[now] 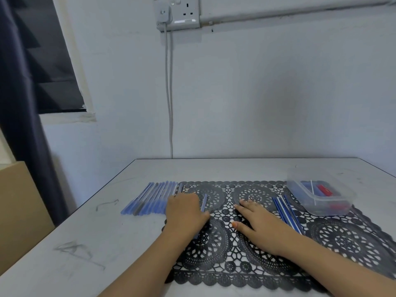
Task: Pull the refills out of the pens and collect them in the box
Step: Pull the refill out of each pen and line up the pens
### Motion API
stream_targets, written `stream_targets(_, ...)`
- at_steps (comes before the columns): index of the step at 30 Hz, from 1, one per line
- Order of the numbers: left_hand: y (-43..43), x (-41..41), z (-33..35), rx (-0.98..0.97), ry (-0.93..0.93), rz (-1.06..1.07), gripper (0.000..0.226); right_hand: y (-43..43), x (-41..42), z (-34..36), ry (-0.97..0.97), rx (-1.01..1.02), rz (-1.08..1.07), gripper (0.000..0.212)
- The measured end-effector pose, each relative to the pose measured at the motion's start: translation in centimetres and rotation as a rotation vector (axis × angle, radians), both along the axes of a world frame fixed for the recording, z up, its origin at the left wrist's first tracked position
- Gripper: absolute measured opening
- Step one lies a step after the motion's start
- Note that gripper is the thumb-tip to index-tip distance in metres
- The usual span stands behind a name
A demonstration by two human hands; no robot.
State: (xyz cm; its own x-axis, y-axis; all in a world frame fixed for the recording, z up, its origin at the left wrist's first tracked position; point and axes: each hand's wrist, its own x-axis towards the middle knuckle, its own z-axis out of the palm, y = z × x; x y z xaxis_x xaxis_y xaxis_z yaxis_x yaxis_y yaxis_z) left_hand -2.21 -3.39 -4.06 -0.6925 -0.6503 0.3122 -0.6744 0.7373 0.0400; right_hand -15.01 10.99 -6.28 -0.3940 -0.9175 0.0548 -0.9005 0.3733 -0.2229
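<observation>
pen (204,203): blue, lies on the left part of the mat, running near to far; its middle is hidden under the left hand, both ends stick out.
left hand (186,212): palm down over the pen, fingers curled down, thumb against the barrel; looks like a hold on it, though the fingertips are hidden.
right hand (258,221): flat on the mat, fingers straight and spread, holds nothing; apart from the pen.
refills (287,213): a few thin blue and white sticks, loose on the mat just right of the right hand, not in the box.
box (331,207): clear plastic, on the far right corner of the mat; red and blue pieces and a thin white stick inside, too blurred to tell what they are.
pens (150,198): row of blue ones side by side on the table, just left of the mat.
mat (342,239): black lace pattern, under both hands.
table (85,232): pale grey, scuffed.
step: picking one pen to take apart; most look undone.
next move: probably lift it, bring the right hand to its tip end, pull the refill straight out; the loose refills need moving into the box.
</observation>
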Motion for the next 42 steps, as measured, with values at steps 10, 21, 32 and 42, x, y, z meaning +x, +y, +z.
stream_targets(10,0.8,-0.5,0.0,-0.009,0.165,-0.262,0.022,0.2,0.4,0.9,0.092,-0.359,-0.042,0.056)
stream_targets(21,1.0,-0.5,-0.3,-0.118,0.319,-0.546,0.018,-0.1,-1.8,0.5,0.426,-0.583,-0.004,0.034)
stream_targets(32,1.0,0.0,0.3,-0.050,0.369,-0.489,0.026,-0.2,-2.6,0.8,0.429,-0.565,0.093,0.018)
stream_targets(42,0.6,-0.2,0.0,-0.201,0.427,-0.539,0.039,0.3,-2.4,1.3,0.544,-0.663,0.173,0.009)
